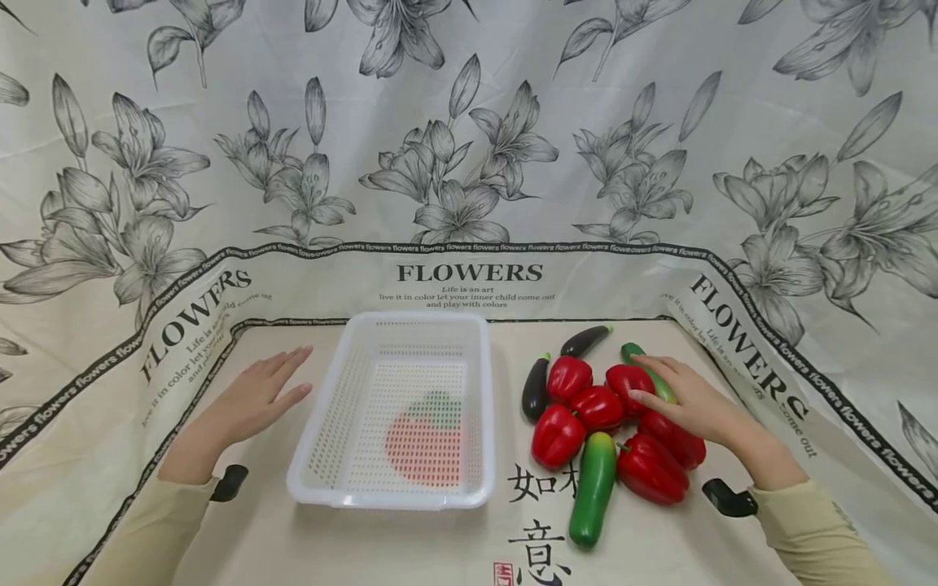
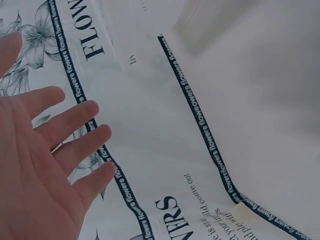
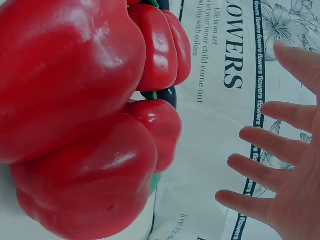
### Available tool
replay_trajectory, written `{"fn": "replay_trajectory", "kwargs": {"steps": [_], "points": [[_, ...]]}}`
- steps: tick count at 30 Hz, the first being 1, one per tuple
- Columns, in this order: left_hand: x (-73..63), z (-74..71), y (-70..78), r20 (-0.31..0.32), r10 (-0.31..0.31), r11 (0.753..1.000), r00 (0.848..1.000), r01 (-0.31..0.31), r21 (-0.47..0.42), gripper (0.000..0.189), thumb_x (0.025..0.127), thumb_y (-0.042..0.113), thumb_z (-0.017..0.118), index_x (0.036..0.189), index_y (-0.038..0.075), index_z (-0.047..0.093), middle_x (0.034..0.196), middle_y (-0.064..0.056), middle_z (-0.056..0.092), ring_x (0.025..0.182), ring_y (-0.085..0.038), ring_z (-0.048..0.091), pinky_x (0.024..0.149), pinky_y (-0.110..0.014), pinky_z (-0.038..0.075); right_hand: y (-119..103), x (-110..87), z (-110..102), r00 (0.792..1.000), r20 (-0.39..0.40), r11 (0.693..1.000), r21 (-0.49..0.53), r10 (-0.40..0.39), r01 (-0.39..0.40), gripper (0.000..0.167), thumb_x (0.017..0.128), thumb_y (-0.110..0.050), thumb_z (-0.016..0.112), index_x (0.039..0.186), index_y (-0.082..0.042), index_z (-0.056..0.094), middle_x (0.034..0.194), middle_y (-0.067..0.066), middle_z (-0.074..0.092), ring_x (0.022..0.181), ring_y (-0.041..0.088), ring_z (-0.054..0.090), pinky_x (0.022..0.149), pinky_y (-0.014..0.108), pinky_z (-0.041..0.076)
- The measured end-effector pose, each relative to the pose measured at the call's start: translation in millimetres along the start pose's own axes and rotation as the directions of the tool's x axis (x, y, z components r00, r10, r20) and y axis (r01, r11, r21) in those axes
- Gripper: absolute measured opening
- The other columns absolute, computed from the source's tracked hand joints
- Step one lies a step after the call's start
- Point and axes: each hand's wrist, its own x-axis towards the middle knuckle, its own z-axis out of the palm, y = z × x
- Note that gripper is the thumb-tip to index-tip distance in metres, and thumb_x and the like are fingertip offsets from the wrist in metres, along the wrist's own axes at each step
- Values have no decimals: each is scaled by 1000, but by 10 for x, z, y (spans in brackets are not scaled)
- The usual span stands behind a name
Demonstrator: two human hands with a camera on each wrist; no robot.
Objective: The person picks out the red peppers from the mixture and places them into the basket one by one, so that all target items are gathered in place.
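My left hand [image 1: 252, 399] is held with its fingers spread, to the left of a white plastic basket [image 1: 313, 439], touching nothing I can see. To the right, my right hand [image 1: 689, 399] is stretched out over the far right of a pile of several red bell peppers [image 1: 558, 437]. In the right wrist view its straight fingers [image 3: 280, 147] appear apart from the bell peppers [image 3: 85, 175]. A green cucumber [image 1: 595, 488] lies at the pile's front, and another cucumber [image 1: 663, 387] is partly hidden behind the right hand. Two dark eggplants [image 1: 536, 392] lie at the back left of the pile.
The basket stands mid-table, a strawberry-like red and green pattern showing through its floor. Floral cloth [image 1: 469, 281] rises round the back and sides of the beige table surface [image 1: 396, 549]. Black wrist straps or mounts [image 1: 729, 497] show near both sleeves.
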Motion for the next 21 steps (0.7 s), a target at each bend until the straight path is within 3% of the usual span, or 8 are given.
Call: {"fn": "replay_trajectory", "kwargs": {"steps": [3,9,15,21], "points": [[-28,8,3,2,-31,997,1000,31,-66,69,97,51,43,153,18,19,150,-22,33,134,-46,32,106,-64,26,28,-45,0,1000,-3,998,58,15,-14,61,92,-36,59,139,-1,42,133,26,46,121,45,43,94,67,38],[-73,19,-18,2,-73,987,997,73,-144,76,93,53,50,152,14,20,150,-20,34,136,-44,31,107,-62,27,118,-139,23,999,-23,994,110,25,-22,56,91,-31,62,134,2,47,131,24,51,117,43,48,90,63,46],[-121,65,-47,5,-99,970,995,97,-221,77,90,50,58,149,9,30,150,-16,36,136,-42,32,107,-61,29,231,-241,55,998,-33,985,168,50,-44,53,92,-27,61,132,5,48,131,26,52,115,46,51,89,60,47],[-157,133,-50,-19,-108,948,994,97,-303,71,88,46,63,143,9,41,141,-14,49,128,-41,46,99,-61,39,365,-356,94,994,-63,979,191,87,-73,49,92,-25,63,130,2,51,128,24,56,110,39,54,85,52,52]]}}
